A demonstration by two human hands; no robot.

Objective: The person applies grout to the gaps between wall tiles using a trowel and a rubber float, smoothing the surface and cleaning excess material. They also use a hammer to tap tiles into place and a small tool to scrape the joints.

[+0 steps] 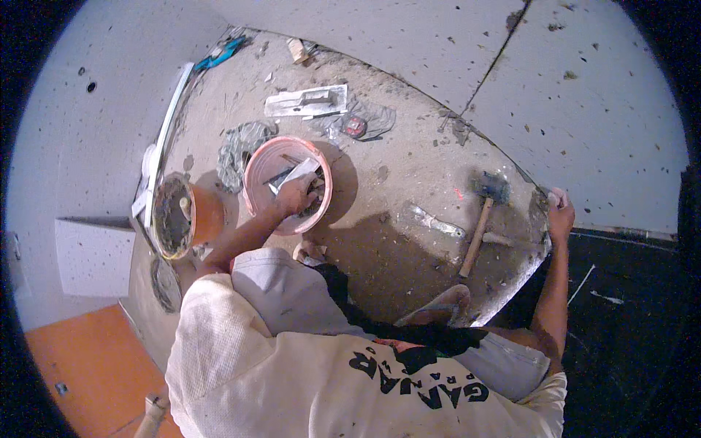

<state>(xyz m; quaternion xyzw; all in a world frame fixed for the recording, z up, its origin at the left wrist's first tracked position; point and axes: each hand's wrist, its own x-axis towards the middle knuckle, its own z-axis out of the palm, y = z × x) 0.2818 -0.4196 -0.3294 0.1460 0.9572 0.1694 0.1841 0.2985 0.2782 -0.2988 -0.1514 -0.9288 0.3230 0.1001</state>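
My left hand (296, 196) reaches down into a pink round bucket (326, 164). Its fingers are bent among small tools and bits, beside a pale flat-bladed tool (299, 172); what they grip is hidden. At the right, my right hand (561, 213) rests against the foot of the speckled wall (584, 131), holding nothing I can see. Left of the pink bucket stands an orange bucket (208, 213) with a muddy inside. A crumpled grey plastic bag (244, 150) lies against the pink bucket's far left side.
Farther off lie a finishing trowel (307, 101) and a red round object (355, 128) on clear plastic. A mallet (478, 230) and a scraper-like tool (437, 221) lie to the right. A white strip (169, 131) runs along the left wall. Dark floor (621, 314) begins beyond the right edge.
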